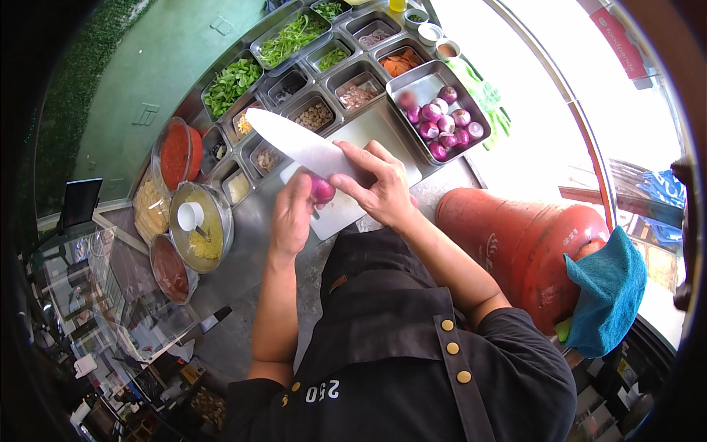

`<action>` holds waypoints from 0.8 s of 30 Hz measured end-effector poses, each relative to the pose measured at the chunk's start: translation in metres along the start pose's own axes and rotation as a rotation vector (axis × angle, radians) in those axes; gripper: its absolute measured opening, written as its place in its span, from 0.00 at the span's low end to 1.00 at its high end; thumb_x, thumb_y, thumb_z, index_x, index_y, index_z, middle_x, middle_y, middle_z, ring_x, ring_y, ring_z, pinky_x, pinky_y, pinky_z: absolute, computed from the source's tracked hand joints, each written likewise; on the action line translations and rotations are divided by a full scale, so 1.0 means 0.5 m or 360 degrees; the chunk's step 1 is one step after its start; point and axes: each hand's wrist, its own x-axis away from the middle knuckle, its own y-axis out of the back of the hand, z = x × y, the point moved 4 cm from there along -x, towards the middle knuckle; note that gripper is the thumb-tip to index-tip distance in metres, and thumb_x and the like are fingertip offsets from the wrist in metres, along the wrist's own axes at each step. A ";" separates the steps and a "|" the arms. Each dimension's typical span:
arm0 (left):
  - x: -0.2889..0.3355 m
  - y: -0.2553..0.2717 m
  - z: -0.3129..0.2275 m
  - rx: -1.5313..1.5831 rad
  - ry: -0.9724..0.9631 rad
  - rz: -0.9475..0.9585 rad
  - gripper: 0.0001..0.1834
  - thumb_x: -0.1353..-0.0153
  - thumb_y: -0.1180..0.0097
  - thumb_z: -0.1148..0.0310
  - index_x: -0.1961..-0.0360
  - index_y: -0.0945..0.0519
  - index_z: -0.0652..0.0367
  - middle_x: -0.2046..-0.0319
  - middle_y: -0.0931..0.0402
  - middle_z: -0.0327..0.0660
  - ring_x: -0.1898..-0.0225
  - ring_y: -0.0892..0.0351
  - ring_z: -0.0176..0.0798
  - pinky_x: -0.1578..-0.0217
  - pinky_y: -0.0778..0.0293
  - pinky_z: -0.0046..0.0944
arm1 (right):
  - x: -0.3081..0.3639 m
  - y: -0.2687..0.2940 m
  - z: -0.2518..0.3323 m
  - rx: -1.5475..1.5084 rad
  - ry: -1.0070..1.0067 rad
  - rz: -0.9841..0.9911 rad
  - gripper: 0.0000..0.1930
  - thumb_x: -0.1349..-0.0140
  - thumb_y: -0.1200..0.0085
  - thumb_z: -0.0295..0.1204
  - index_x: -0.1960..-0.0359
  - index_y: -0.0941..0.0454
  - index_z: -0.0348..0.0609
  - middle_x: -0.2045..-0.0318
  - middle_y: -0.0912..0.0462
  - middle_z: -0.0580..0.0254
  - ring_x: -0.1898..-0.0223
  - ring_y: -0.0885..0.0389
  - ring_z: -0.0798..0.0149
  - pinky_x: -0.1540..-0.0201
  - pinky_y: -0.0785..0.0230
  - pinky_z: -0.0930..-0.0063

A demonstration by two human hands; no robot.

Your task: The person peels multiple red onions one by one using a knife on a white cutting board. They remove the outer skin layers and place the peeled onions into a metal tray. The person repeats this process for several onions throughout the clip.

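My left hand is closed round a red onion, its fingers against the onion's left side. In my right hand is a large broad-bladed knife, gripped near the heel with the index finger stretched along the blade. The blade points to the far left, just beyond the onion, and its handle is hidden by my hand. Both hands are over a white cutting board on the steel counter. To the far right of the board, a metal tray holds several red onions.
Steel pans of leafy greens, sliced carrot and other ingredients line the counter's far side. Bowls of red sauce and yellow food stand left. A red gas cylinder with a blue cloth is close on my right.
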 end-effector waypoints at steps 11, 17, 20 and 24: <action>-0.008 0.037 0.041 0.0082 0.0003 -0.0086 0.23 0.09 0.56 0.53 0.32 0.21 0.61 0.50 0.16 0.38 0.54 0.19 0.30 0.54 0.23 0.37 | 0.010 -0.009 0.006 -0.0011 0.0081 0.0082 0.28 0.37 0.19 0.42 0.39 0.09 0.44 0.69 0.22 0.60 0.67 0.19 0.63 0.63 0.28 0.66; -0.012 0.019 0.021 0.0227 -0.0024 -0.0168 0.27 0.09 0.56 0.51 0.33 0.21 0.66 0.51 0.14 0.43 0.53 0.16 0.34 0.54 0.23 0.37 | 0.007 0.001 -0.016 -0.0099 -0.0006 -0.0027 0.33 0.33 0.25 0.49 0.30 0.15 0.45 0.66 0.24 0.59 0.65 0.22 0.59 0.60 0.28 0.64; -0.013 0.012 0.012 0.0410 0.0040 -0.0176 0.27 0.10 0.54 0.50 0.31 0.21 0.65 0.49 0.13 0.45 0.50 0.14 0.37 0.51 0.20 0.40 | 0.003 0.006 -0.019 -0.0057 -0.0026 0.0002 0.42 0.35 0.24 0.52 0.25 0.20 0.39 0.61 0.24 0.57 0.61 0.22 0.57 0.55 0.27 0.63; -0.013 0.001 0.016 0.0565 0.0136 -0.0154 0.27 0.11 0.52 0.51 0.30 0.22 0.65 0.47 0.13 0.46 0.48 0.13 0.39 0.47 0.17 0.44 | 0.000 -0.001 -0.006 0.0052 0.0043 0.0002 0.44 0.41 0.19 0.53 0.27 0.18 0.42 0.62 0.23 0.57 0.61 0.21 0.57 0.57 0.26 0.63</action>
